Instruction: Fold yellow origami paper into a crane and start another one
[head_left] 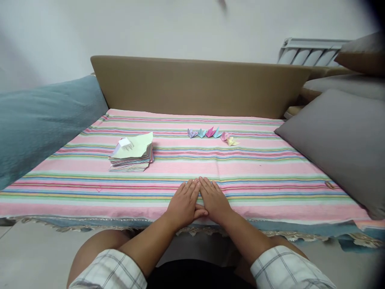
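Observation:
My left hand (184,204) lies flat, palm down, on the pink striped cloth (258,166) near its front edge. Beside it rests my right hand (214,200), also flat, with the fingertips of both hands touching. Neither hand shows anything held; what may lie under the palms is hidden. Farther back stands a short row of several folded paper cranes (210,132) in purple, blue, pink and yellow. To the left is a stack of coloured paper sheets (132,162), its top sheet pale green, with a small white object (125,143) on top.
A grey cushion (339,140) leans at the right, with more pillows behind it. On the left is a blue-covered armrest (51,120). A brown backrest (198,86) closes off the back. A small brown item (329,184) lies near the cushion.

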`<state>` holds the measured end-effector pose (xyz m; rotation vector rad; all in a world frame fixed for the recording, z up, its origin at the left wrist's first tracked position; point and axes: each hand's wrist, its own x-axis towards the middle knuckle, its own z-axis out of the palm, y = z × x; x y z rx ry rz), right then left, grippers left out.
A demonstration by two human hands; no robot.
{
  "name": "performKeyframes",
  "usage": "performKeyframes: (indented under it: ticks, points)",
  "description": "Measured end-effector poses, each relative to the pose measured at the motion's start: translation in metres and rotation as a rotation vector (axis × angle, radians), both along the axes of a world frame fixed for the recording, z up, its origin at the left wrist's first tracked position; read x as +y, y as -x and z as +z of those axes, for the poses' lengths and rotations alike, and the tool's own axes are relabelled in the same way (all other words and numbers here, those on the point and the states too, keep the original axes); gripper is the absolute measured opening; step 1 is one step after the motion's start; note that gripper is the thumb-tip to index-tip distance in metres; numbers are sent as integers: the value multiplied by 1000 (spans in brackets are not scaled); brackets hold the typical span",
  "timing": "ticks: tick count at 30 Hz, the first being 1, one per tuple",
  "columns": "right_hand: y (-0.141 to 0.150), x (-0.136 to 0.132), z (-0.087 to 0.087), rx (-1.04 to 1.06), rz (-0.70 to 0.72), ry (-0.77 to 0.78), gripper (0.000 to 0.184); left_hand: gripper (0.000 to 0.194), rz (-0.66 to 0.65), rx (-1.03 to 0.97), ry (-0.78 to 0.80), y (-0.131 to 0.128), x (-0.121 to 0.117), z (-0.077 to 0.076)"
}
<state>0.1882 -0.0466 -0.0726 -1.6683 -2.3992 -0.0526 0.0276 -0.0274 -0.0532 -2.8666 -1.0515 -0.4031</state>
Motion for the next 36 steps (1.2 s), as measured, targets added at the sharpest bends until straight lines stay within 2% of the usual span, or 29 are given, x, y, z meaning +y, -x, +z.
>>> performKeyframes:
  ticks: [3,7,10,12,15,17,21,26,30,36]
  points:
    - [-8,-1,4,-6,-11,31,70,91,22,21,3,5,1,-4]
    - [-28,-2,12,2,-171,114,83,88,32,40,7,5,-1,-2]
    - [-33,-4,16,29,-271,16,89,88,39,36,1,2,-1,-2]
    - [-26,-6,18,40,-140,-98,90,87,36,38,-4,2,0,-3]
    - [-6,-7,18,48,200,-137,88,75,20,68,0,3,1,-5]
    - [5,-7,17,62,270,-134,90,67,16,89,1,4,2,-5]
    - [11,-4,12,67,205,-117,90,70,19,94,16,4,2,-4]
    - [-3,-4,6,35,80,-64,86,79,17,37,17,9,0,-4]
    - [-12,-5,7,16,76,1,84,81,-16,55,-6,22,-2,-5]
    - [-11,-6,10,27,74,21,84,76,-31,71,7,38,-6,-3]
